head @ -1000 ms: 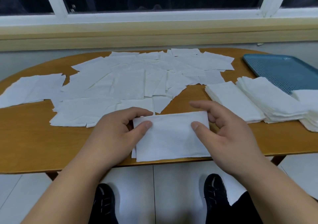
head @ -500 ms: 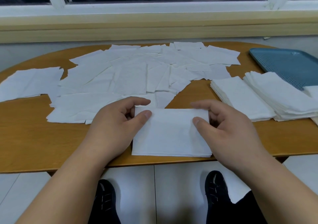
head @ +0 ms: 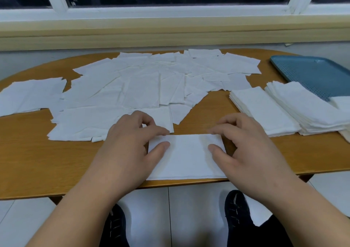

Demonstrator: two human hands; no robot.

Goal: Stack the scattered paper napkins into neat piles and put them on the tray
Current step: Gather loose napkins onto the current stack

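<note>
Head camera: small pile squared at the near edge

From where I stand, the wooden table [head: 37, 161] is mostly covered by the loose spread of scattered napkins [head: 132, 87], which reaches from the left end nearly to the blue tray [head: 310, 72] at the far right. Two finished piles [head: 263, 110] lie side by side between that spread and the tray, still on the wood. A further white stack shows at the right border, but I cannot tell whether it sits on the tray.

Right at the near edge lies the small pile [head: 187, 157]. A second ago a sheet poked out at its lower left corner; now its edges look flush. The left hand [head: 125, 148] and right hand [head: 251, 146] each pinch one end, fingers curled over the far edge and thumbs [head: 161, 148] flat on top.

I'd say this pile is ready to join the others, though most of the napkins remain unstacked.
</note>
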